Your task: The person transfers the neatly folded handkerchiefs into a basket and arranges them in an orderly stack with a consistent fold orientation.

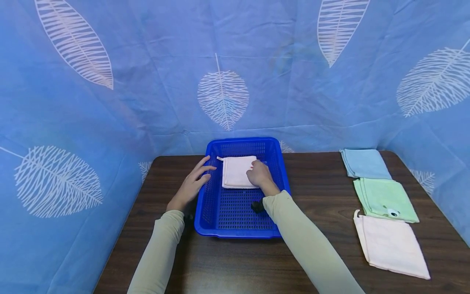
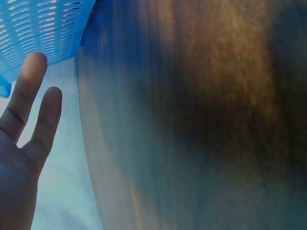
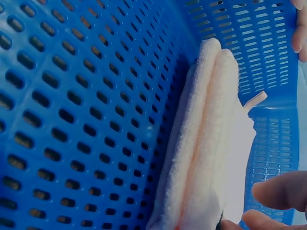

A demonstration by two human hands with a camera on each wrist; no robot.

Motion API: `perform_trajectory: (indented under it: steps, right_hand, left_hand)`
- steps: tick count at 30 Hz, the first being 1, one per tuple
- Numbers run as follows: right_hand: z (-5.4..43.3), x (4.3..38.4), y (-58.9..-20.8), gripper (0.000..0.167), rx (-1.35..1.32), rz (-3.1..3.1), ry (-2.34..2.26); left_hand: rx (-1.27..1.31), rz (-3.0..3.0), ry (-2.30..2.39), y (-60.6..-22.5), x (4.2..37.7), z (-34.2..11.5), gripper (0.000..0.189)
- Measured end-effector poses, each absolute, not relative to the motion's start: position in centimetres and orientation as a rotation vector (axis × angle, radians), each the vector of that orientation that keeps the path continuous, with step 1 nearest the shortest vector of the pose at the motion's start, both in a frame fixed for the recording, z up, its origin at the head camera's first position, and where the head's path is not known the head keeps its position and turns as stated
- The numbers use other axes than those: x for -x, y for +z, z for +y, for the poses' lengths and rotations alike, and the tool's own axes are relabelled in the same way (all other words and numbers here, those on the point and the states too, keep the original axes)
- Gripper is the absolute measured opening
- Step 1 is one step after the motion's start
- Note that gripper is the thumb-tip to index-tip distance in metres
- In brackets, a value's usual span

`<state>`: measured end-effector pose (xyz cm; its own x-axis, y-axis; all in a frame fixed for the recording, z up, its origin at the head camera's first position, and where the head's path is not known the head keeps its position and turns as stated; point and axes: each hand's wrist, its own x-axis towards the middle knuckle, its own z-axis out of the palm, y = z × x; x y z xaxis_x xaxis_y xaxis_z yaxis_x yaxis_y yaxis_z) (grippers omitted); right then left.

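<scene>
A folded pale pink towel with a small hanging loop lies in a blue plastic basket, toward its far end. My right hand reaches into the basket and touches the towel's right edge with bent fingers. In the right wrist view, the thumb stands apart from the towel, while a fingertip at the bottom touches it. My left hand is beside the basket's left rim, its fingers spread and extended; the left wrist view shows two straight fingers near the basket wall.
On the right of the dark wooden table lie a folded light blue towel, a green towel and a pink towel in a row. A leaf-patterned blue cloth hangs behind. A small black object shows by my right wrist.
</scene>
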<state>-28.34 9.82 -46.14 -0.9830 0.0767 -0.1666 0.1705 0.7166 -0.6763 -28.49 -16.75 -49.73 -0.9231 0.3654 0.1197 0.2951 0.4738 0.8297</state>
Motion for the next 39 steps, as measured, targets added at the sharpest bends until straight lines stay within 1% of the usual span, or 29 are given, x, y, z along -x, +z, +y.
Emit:
perform_trajectory:
  steps: [11,17,21,28,39]
  right_hand:
    - [9.5,27.9,-46.3,0.042,-0.104,3.081,-0.949]
    - [9.1,27.9,-46.1,0.043,-0.015,3.123,-0.876]
    - [9.2,27.7,-45.8,0.050,0.003,3.119,-0.888]
    - [9.3,27.7,-45.4,0.070,-0.057,3.027,-0.851]
    - [9.1,27.3,-44.0,0.079,0.007,3.018,-0.678]
  left_hand:
    - [-0.589,2.615,1.469,-49.7,28.8,-16.9,0.041]
    - [-0.584,2.634,1.460,-49.5,28.7,-17.0,0.041]
    - [-0.599,2.627,1.462,-49.4,28.6,-16.9,0.041]
    - [-0.586,2.614,1.467,-49.4,28.5,-16.8,0.039]
    - [-0.565,2.604,1.469,-49.5,28.5,-16.7,0.038]
